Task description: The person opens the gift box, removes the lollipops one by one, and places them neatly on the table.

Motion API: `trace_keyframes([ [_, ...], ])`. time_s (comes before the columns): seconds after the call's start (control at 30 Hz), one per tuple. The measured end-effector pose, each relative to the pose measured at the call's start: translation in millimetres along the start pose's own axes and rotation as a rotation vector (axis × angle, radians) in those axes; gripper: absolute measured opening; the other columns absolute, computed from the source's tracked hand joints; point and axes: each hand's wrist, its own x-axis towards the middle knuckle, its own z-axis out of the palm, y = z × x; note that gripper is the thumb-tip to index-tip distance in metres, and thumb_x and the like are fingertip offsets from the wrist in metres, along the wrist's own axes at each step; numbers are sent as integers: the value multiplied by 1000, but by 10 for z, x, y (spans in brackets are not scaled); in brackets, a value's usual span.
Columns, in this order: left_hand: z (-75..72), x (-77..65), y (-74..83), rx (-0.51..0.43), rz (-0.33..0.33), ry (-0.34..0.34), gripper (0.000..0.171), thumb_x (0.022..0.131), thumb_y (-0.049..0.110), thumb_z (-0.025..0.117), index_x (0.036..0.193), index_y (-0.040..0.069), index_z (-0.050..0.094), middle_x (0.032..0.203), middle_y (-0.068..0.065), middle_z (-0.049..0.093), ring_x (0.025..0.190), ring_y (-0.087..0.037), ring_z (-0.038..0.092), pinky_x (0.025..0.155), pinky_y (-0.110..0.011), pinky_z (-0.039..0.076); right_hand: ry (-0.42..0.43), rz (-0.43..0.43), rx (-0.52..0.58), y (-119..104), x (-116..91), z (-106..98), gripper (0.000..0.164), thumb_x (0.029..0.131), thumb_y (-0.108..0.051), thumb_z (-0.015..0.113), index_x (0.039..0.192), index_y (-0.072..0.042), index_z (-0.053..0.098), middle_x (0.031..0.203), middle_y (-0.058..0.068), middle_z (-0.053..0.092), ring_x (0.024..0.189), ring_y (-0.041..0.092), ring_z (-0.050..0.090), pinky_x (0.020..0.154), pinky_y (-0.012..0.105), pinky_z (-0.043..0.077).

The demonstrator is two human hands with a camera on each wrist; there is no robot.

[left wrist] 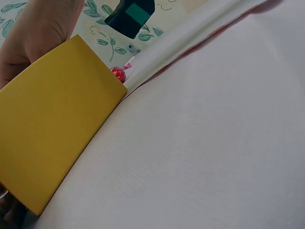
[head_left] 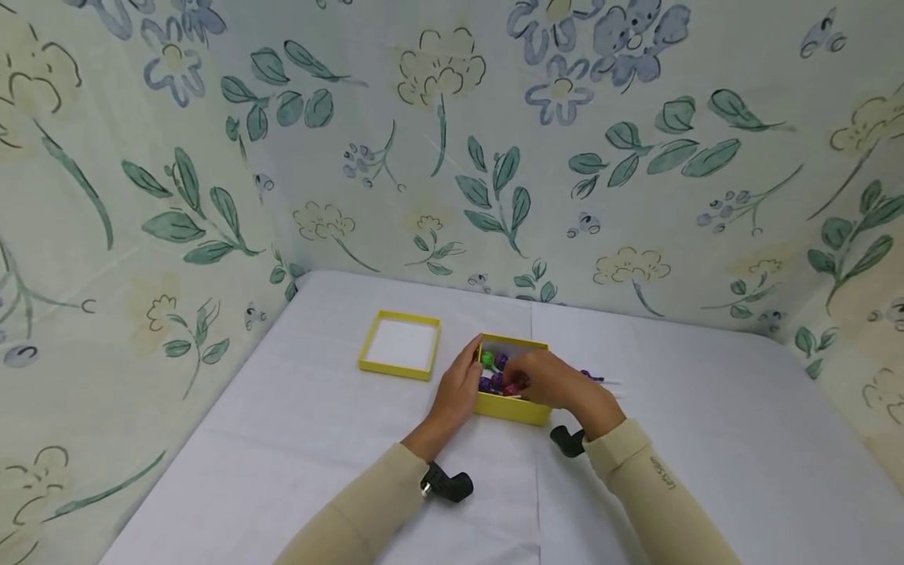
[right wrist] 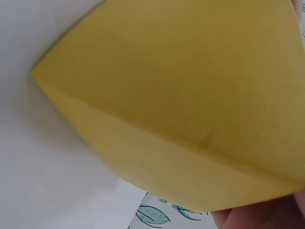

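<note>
A yellow box point(head_left: 512, 407) stands uncovered on the white cloth, with green, purple and red wrapped lollipops point(head_left: 488, 360) inside. Along its left wall lies my left hand point(head_left: 455, 392), fingers extended toward the far corner and touching the side. My right hand point(head_left: 554, 384) reaches over the right wall, its bent fingers down among the lollipops beside a red lollipop point(head_left: 510, 389). Whether those fingertips pinch anything is hidden. The box's yellow wall point(left wrist: 62, 124) fills much of the left wrist view, and its yellow side point(right wrist: 190, 81) fills most of the right wrist view.
A yellow-rimmed lid point(head_left: 395, 369), white inside, lies left of the box. To the right of the box lies a purple lollipop point(head_left: 590, 376) with a white stick. Past the box edge, the left wrist view shows a red lollipop point(left wrist: 118, 73). Floral fabric point(head_left: 424, 157) hangs behind the table.
</note>
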Motion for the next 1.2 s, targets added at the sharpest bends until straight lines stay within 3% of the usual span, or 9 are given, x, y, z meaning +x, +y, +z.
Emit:
trace_keyframes([
  [0.4, -7, -29, 14, -13, 36, 6, 50, 102, 18, 32, 152, 18, 30, 155, -2, 32, 142, -18, 29, 116, -38, 25, 17, 9, -5, -5, -23, 16, 21, 78, 0, 78, 89, -15, 69, 87, -5, 62, 83, 14, 56, 82, 32, 56],
  [0.7, -6, -35, -2, 0, 17, 0, 50, 102, 21, 31, 153, 22, 29, 155, 0, 32, 142, -16, 28, 116, -37, 24, 53, -27, -39, 14, -4, 45, 17, 81, -7, 77, 96, -12, 73, 90, -6, 66, 88, 13, 59, 85, 34, 55],
  [0.93, -3, -51, -22, -6, 6, -7, 51, 102, 21, 32, 153, 20, 29, 155, 1, 31, 142, -15, 27, 116, -36, 24, 66, -47, -31, -1, -12, 40, 12, 85, -11, 74, 97, -12, 72, 87, -6, 64, 86, 15, 57, 82, 33, 54],
  [1.2, -14, -40, -3, -10, 7, -6, 50, 103, 20, 31, 153, 20, 29, 155, 2, 31, 142, -14, 27, 116, -36, 23, 137, -59, -56, -65, -97, -85, 19, 85, -13, 74, 103, -11, 72, 100, -2, 66, 97, 18, 59, 90, 39, 54],
])
